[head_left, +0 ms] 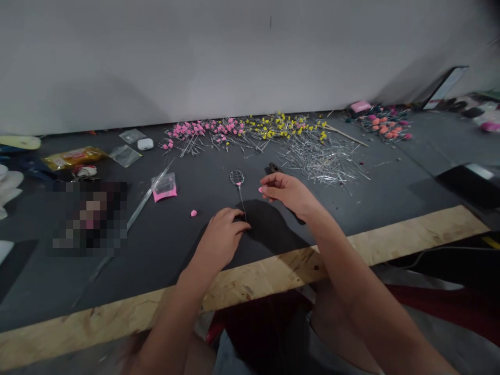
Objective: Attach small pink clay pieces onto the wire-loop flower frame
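My left hand [224, 232] rests low over the dark tabletop, thumb and fingers closed around the thin handle of a small wire racket shape [237, 177]. Its round mesh head points away from me, with a dab of pink where head and handle meet. To the right, my right hand [287, 192] pinches a small pink piece of clay [261, 190] between thumb and fingertips, apart from the racket. Pliers [274, 167], partly hidden, lie just behind that hand. A pink lump [193, 213] sits left of my left hand, near a clear bag of pink clay [164, 195].
Along the wall lie pink-tipped wires [195, 129], yellow-tipped wires [285, 125] and a heap of bare wires [324, 161]. Orange-tipped pieces [385, 127] are at the back right. A white case [145, 144] and a phone [471, 185] also lie there. A wooden edge [269, 276] borders the front.
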The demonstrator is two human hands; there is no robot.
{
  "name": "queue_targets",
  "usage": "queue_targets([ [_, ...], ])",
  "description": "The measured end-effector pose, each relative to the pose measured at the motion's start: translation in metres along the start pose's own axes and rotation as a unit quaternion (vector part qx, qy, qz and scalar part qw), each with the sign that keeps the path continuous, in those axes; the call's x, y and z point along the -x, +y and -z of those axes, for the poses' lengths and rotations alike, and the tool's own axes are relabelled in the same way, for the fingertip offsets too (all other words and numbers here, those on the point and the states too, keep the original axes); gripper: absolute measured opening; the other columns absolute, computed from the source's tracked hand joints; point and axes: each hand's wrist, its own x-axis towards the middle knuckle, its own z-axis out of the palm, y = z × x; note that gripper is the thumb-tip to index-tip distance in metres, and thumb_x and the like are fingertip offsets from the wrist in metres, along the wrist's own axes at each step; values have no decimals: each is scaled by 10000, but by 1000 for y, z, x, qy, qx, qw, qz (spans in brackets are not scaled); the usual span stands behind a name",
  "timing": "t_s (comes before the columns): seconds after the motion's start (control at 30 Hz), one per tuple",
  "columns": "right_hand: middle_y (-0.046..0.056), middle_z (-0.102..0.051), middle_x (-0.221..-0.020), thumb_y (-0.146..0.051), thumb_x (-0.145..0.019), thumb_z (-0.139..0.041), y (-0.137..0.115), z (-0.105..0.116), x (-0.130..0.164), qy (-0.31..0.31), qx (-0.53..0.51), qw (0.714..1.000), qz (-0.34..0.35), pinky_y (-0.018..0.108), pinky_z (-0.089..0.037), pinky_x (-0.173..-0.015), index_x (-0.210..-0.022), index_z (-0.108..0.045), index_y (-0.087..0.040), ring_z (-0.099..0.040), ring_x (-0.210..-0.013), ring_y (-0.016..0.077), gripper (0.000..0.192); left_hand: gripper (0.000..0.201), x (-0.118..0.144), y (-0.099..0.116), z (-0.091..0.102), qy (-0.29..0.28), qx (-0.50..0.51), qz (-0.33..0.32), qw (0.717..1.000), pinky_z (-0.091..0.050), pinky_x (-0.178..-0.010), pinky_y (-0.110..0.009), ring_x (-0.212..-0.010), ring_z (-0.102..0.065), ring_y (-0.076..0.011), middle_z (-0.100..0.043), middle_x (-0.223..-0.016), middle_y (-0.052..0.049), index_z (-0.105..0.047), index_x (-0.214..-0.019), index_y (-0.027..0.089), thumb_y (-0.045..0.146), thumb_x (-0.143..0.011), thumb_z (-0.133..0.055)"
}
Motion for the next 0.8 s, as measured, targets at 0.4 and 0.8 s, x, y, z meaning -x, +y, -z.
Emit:
queue_targets([
  [0.4, -13, -590, -699, -221, -746, -640, -2, 7, -2, 6, 47, 999, 6, 228, -441, -579, -897, -590, -176, -544, -650, 99, 166, 371, -22, -16, -17, 29, -17, -13, 999, -428, -941, -448, -1112, -511, -222, -616, -1213, -61, -646, -1069, 186, 55, -842, -383],
  [0.8, -1, -605, -643, -174, -736, -650, 1, 1, -6, -5, 79, 996, -35, 245, -451, -528, -814, -591, -177, -554, -586, 106, 98, 304, 11, 20, -11, -44, 21, -83, 995, -450, -917, -385, -1037, -514, -207, -634, -1076, -57, -640, -984, 158, 28, -823, -418],
])
